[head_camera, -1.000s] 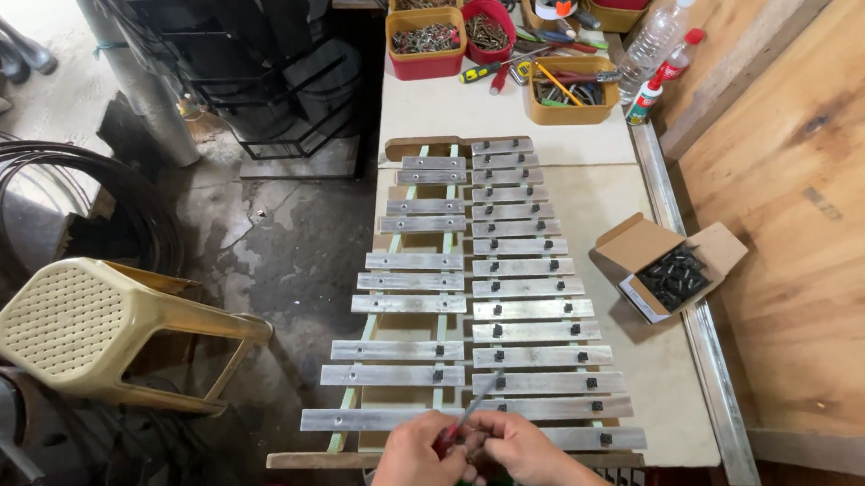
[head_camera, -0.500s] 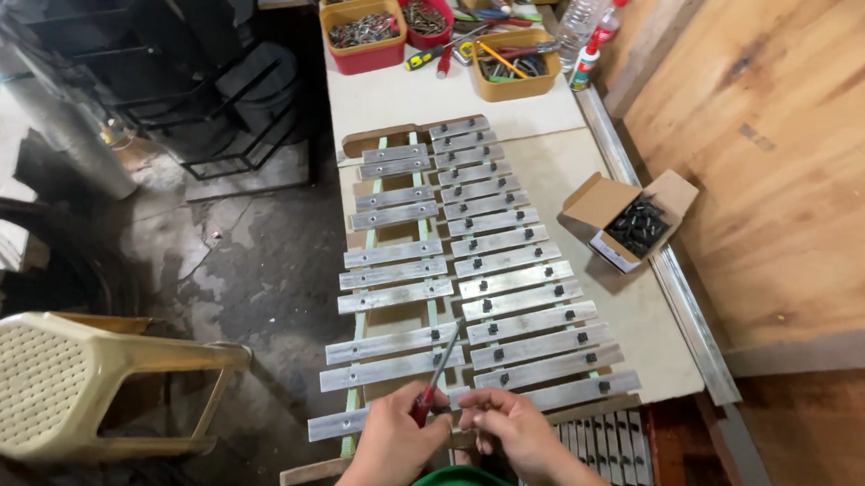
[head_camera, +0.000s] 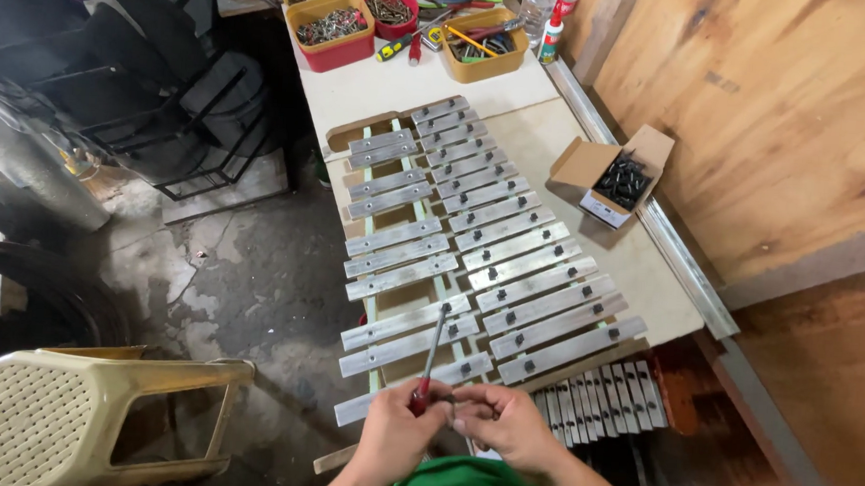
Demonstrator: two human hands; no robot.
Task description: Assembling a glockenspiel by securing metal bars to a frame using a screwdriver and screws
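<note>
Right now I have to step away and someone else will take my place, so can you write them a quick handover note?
Left hand: gripping a red-handled screwdriver, tip at a screw near the middle of a metal bar.
Right hand: pinching something small beside the handle; too small to tell.
Things: metal bars lie in two rows on a wooden frame; open box of dark screws to the right.
Done: most bars show screws.
Left: the nearest bars.
</note>
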